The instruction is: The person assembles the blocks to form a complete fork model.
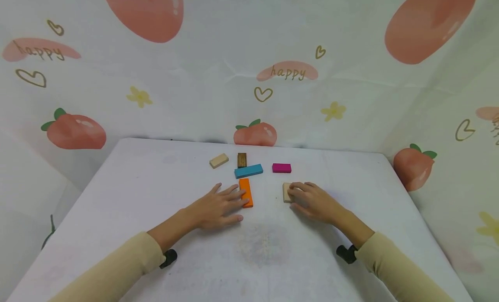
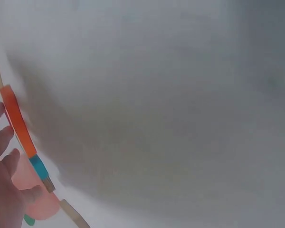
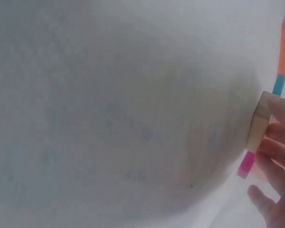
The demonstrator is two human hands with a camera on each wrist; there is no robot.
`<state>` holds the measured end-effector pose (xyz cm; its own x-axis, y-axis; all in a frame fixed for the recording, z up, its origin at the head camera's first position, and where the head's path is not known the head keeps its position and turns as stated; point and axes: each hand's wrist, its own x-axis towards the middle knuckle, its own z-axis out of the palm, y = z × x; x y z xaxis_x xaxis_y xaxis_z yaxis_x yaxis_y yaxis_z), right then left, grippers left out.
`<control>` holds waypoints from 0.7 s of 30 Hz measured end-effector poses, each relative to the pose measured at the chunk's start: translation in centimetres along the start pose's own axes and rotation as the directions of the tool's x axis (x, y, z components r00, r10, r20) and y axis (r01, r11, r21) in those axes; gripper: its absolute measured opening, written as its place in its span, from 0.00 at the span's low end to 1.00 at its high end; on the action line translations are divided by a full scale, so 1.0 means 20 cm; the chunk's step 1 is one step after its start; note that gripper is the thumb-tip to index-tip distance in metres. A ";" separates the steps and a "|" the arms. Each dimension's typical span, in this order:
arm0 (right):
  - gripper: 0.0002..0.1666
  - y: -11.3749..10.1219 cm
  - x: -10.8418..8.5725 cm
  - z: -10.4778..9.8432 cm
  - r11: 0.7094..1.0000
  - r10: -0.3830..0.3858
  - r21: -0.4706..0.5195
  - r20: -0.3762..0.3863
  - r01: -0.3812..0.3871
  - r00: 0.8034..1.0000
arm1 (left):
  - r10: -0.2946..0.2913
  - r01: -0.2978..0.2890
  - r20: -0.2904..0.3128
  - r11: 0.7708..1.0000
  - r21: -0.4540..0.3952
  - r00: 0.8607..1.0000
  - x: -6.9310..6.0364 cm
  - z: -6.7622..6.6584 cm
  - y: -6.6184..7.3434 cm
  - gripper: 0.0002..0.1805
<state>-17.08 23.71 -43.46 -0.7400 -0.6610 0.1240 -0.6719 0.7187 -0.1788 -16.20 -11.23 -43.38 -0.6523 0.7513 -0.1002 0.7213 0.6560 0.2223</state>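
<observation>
In the head view, my left hand [image 1: 218, 209] is spread palm down, with fingertips over an orange block [image 1: 246, 198] lying flat on the table. The left wrist view shows these fingers [image 2: 1, 142] beside the orange block's long side. My right hand [image 1: 315, 201] pinches a pale wooden block [image 1: 286, 193] to the right. In the right wrist view the thumb and a finger meet opposite ends of that pale block [image 3: 259, 122]. Part of it is covered by the hand. A blue block [image 1: 249, 170] lies just beyond the orange one.
Farther back lie a dark brown block [image 1: 242, 159], another pale wooden block [image 1: 219, 160] and a magenta block [image 1: 281, 168]. The white table [image 1: 257, 267] ends at a fruit-patterned curtain [image 1: 210, 89]. A small black device [image 1: 347, 253] sits under each wrist.
</observation>
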 end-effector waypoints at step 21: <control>0.19 -0.10 -0.01 0.03 0.989 -0.143 0.015 -0.072 0.145 0.987 | -0.075 0.075 0.003 0.997 0.028 0.997 0.14 -0.01 -0.01 0.31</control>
<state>-15.48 22.27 -43.79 -0.6362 -0.7400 0.2183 -0.7715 0.6122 -0.1734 -18.21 -9.32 -43.52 -0.7039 0.7002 -0.1191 0.6768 0.7121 0.1869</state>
